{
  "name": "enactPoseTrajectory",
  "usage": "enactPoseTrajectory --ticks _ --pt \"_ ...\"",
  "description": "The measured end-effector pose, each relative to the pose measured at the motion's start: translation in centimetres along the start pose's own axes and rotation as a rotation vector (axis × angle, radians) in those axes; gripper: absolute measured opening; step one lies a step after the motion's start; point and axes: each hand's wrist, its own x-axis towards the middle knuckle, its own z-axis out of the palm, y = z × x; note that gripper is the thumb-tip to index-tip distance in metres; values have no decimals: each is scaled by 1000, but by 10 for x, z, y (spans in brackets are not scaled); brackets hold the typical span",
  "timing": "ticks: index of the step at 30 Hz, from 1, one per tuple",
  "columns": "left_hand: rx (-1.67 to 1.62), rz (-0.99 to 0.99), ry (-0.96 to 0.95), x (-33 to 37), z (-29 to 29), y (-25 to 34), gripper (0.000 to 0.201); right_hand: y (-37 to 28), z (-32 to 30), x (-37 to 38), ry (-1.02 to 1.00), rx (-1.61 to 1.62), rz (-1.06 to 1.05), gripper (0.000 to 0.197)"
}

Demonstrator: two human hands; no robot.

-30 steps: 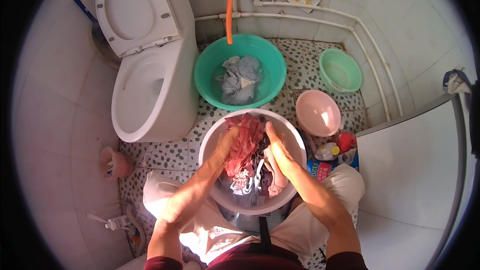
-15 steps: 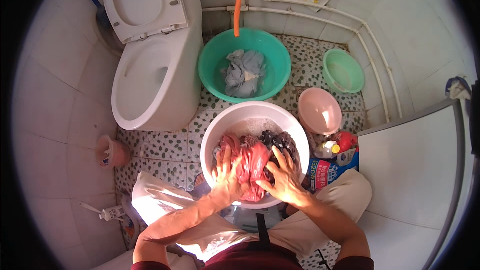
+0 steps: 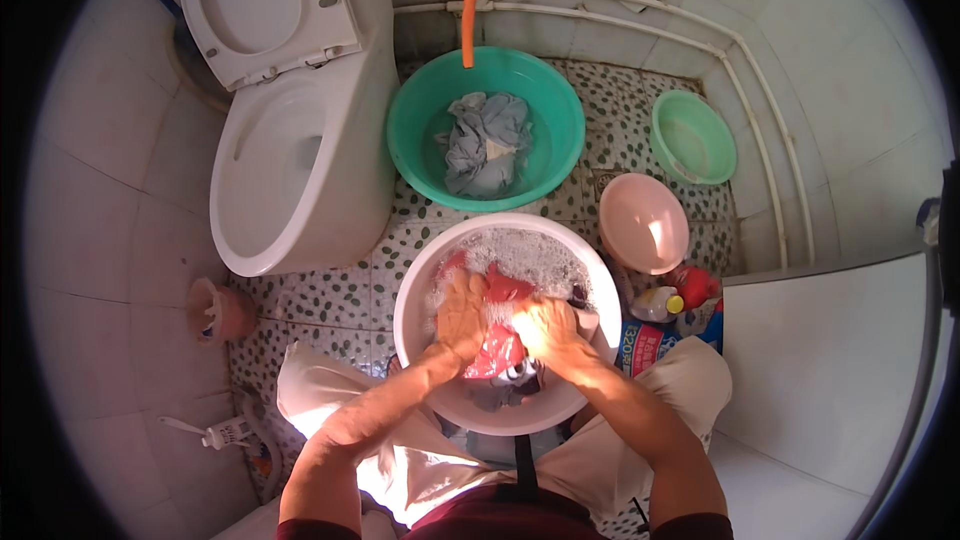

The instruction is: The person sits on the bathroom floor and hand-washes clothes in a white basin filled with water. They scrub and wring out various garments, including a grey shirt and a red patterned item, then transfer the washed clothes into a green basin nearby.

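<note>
A pinkish-white basin [image 3: 407, 325] of sudsy water stands between my knees, with wet clothes in it. My left hand [image 3: 462, 318] is in the basin, its fingers pressed together on a red garment [image 3: 495, 353]. Close beside it, my right hand [image 3: 548, 330] is closed on the same red cloth, its fingers partly lost in bright sunlight. Some red fabric bulges up between the two hands. Dark cloth shows by my right hand and near the basin's front, mostly under water. White foam [image 3: 530, 245] covers the far part of the water.
Beyond the basin, a green tub [image 3: 400, 155] holds grey cloth [image 3: 485, 140] in water, under an orange hose [image 3: 472, 10]. A toilet [image 3: 300, 170] stands left. At right are a pink basin [image 3: 645, 225], a light-green basin [image 3: 693, 138], a yellow-capped bottle [image 3: 657, 304] and a blue package [image 3: 640, 345].
Both hands have drawn closer together and closed from spread fingers onto the red garment. The clothes have sunk lower, and more foam and water show at the basin's far side.
</note>
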Motion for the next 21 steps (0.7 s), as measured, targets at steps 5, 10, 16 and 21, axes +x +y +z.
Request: enactPoseTrajectory --ticks 5,10,16,21 --pt "57 36 425 14 34 -38 60 -8 -4 28 60 167 275 16" --pt "-339 -211 154 -18 -30 -2 86 -31 -54 0 1 480 485 67" --pt "-1162 -493 4 -25 -31 -42 92 4 -30 -53 329 920 821 75" --pt "-1229 -698 63 16 -13 -43 83 3 -55 -12 137 1153 1012 75"
